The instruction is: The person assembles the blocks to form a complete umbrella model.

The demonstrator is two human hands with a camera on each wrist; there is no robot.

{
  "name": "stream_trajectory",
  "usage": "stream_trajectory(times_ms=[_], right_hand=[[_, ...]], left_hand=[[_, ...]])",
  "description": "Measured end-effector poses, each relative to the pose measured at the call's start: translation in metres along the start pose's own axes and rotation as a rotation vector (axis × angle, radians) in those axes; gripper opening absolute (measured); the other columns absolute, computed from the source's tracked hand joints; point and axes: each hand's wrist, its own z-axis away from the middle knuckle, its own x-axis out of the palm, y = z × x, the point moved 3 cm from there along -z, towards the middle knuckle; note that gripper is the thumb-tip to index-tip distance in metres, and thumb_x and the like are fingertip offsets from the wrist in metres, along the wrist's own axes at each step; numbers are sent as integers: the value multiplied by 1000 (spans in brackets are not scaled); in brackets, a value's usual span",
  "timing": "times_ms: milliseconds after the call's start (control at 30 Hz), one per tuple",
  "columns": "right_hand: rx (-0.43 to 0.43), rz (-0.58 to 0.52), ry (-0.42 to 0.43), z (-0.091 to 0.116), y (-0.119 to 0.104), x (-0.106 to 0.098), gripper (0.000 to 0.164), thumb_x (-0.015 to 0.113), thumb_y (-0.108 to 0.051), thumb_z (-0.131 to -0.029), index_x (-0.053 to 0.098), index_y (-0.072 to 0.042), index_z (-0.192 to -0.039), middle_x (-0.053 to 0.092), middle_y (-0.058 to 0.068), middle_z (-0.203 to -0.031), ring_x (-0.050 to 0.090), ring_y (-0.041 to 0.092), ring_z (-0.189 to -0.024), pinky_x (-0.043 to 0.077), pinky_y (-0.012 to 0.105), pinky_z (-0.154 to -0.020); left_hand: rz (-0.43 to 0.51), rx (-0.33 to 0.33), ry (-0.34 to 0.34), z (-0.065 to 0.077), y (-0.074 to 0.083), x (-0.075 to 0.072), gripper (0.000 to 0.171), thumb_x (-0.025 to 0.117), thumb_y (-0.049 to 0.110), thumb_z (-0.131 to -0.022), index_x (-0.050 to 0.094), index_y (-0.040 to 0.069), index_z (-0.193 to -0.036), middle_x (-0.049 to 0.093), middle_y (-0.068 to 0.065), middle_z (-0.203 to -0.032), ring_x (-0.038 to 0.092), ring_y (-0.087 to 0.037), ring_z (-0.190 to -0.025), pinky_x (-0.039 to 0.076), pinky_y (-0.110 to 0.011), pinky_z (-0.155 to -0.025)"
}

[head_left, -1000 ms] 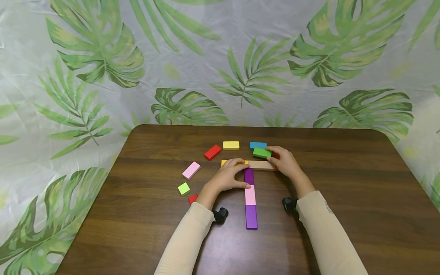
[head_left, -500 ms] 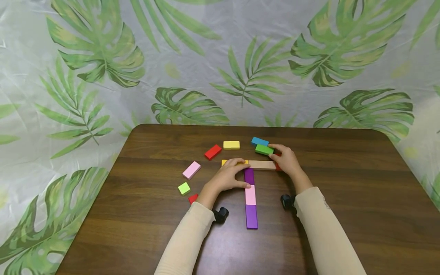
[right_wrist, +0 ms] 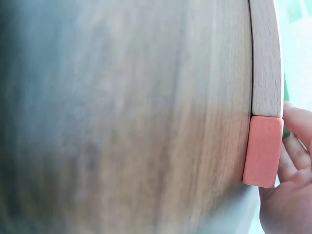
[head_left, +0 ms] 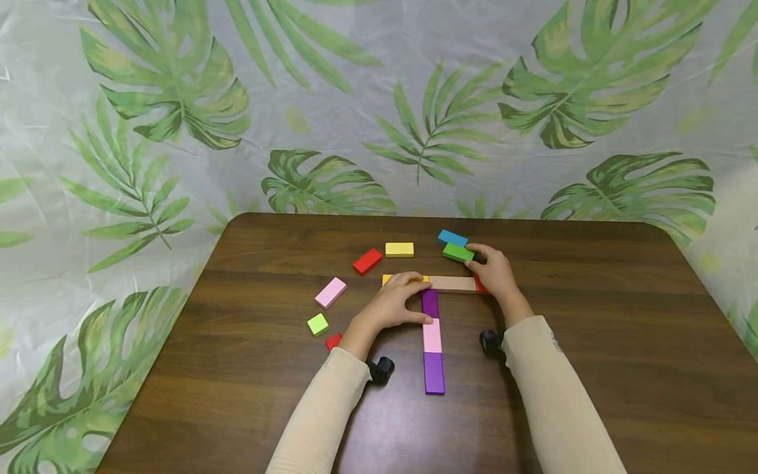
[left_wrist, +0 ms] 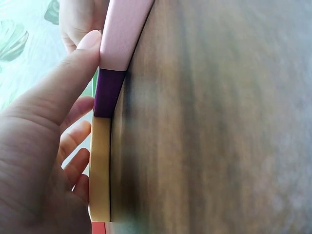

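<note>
My left hand (head_left: 393, 306) rests over a T of flat blocks, fingers on the yellow-orange block (head_left: 386, 279) and thumb tip at the pink block (left_wrist: 126, 34). Between those two is a dark purple block (head_left: 429, 303); a purple block (head_left: 434, 373) ends the stem. The crossbar continues right with a bare wood block (head_left: 453, 284) and a red block (right_wrist: 263, 151). Beyond the bar, my right hand (head_left: 494, 273) pinches the right end of a green block (head_left: 458, 253) between thumb and finger. The green block touches a blue block (head_left: 453, 237) behind it.
Loose blocks lie around the left and back: a yellow block (head_left: 399, 250), a red block (head_left: 368, 261), a pink block (head_left: 330, 292), a lime block (head_left: 318, 324) and a red piece (head_left: 333, 342) partly behind my left wrist. The wooden table (head_left: 237, 395) meets a leaf-print curtain (head_left: 326, 118).
My right hand has moved the green block away from me and slightly right. The blue block has shifted back and right and turned at an angle. My left hand has stayed in place.
</note>
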Motion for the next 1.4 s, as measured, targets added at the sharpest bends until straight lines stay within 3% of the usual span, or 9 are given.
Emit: stream_trajectory(times_ms=[833,1400], right_hand=[[89,-28,-5,-4,7,2,33,51,-13,-92,51,-3,-124,48,23,-123,41,36,-114,32,49,-93],[86,-28,17,-5,6,0,30,51,-9,-91,53,-1,-121,50,23,-119,44,35,-109,36,47,-89]], left_hand=[[7,1,4,1,-1,1,72,68,54,-70,48,23,-131,37,2,-133,27,-16,-125,26,-33,-101],[1,5,6,0,0,0,71,68,54,-70,48,23,-131,38,2,-133,27,-17,-124,25,-33,-101]])
